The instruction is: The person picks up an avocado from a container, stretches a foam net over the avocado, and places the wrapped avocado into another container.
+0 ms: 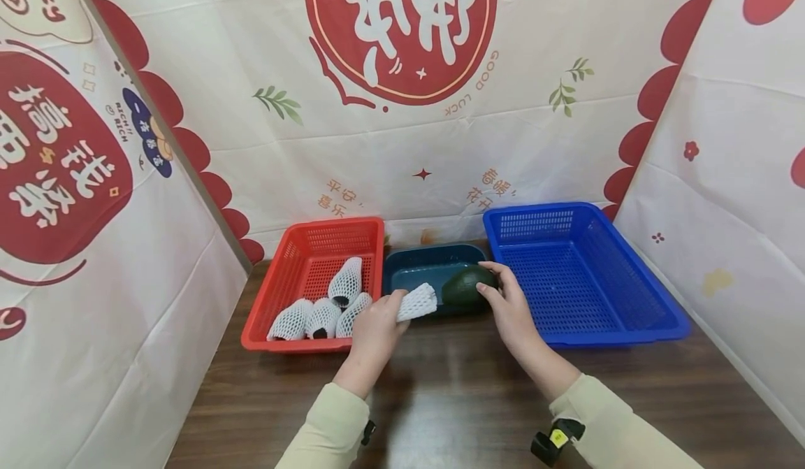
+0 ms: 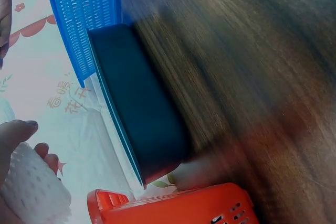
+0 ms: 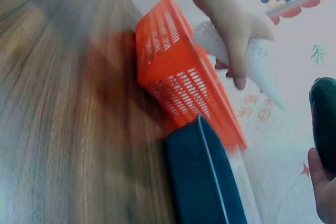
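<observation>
My left hand [image 1: 377,326] grips an empty-looking white foam net sleeve [image 1: 417,302], which sticks out to the right of the fingers. In my right hand [image 1: 511,308] is a dark green avocado [image 1: 464,286], pinched at its right end between thumb and fingers. Both hands are above the front of a dark teal tray [image 1: 409,259]. The right wrist view shows the avocado [image 3: 324,121] bare, apart from the sleeve. Left of the tray, a red basket [image 1: 251,336] holds several net-wrapped fruits [image 1: 346,282], with dark skin showing at some sleeve ends.
To the right of the tray stands a blue basket [image 1: 654,322] with a slotted floor. A brown wooden table [image 1: 440,399] carries all the containers. Printed cloth walls [image 1: 402,154] enclose the back and both sides.
</observation>
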`<state>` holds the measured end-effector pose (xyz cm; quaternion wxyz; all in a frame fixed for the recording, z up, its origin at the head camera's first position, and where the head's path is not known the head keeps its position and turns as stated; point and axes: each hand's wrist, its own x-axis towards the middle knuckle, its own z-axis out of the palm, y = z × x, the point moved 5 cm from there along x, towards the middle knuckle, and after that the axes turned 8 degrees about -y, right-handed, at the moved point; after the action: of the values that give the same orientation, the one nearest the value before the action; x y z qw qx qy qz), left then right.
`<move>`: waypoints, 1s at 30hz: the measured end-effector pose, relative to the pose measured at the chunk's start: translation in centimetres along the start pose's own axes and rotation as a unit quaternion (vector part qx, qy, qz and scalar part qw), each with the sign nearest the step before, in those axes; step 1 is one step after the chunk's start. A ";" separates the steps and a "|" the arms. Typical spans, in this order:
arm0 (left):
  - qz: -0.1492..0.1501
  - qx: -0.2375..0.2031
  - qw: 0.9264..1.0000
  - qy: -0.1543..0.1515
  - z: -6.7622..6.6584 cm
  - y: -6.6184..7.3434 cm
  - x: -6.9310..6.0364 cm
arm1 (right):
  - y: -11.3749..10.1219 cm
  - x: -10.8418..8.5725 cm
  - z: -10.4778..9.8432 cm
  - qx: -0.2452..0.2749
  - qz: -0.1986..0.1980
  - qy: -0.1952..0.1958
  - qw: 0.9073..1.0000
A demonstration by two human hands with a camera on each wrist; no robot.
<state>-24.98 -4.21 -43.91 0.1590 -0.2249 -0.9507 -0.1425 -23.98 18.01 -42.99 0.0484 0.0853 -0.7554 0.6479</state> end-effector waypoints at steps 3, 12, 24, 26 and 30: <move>0.001 -0.003 1.000 -0.009 0.0 0.1 0.0 | -0.6 -0.2 0.4 0.007 -0.010 -0.011 1.000; 0.005 0.002 1.000 -0.020 0.2 0.7 0.0 | -1.0 -0.4 1.1 0.013 -0.008 -0.020 1.000; -0.002 -0.003 0.999 -0.033 -0.2 1.6 0.4 | -0.6 -0.4 2.4 0.004 -0.025 -0.052 0.998; -0.004 -0.006 1.000 -0.030 -0.3 1.8 0.4 | -0.6 -0.5 2.6 0.004 -0.025 -0.054 0.998; -0.007 -0.014 1.000 -0.023 -0.6 2.3 0.6 | -0.4 -0.5 3.0 0.014 -0.019 -0.063 0.998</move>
<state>-24.24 -2.22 -42.74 0.1330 -0.2233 -0.9536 -0.1520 -23.27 15.01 -43.16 0.0121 0.1412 -0.7463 0.6504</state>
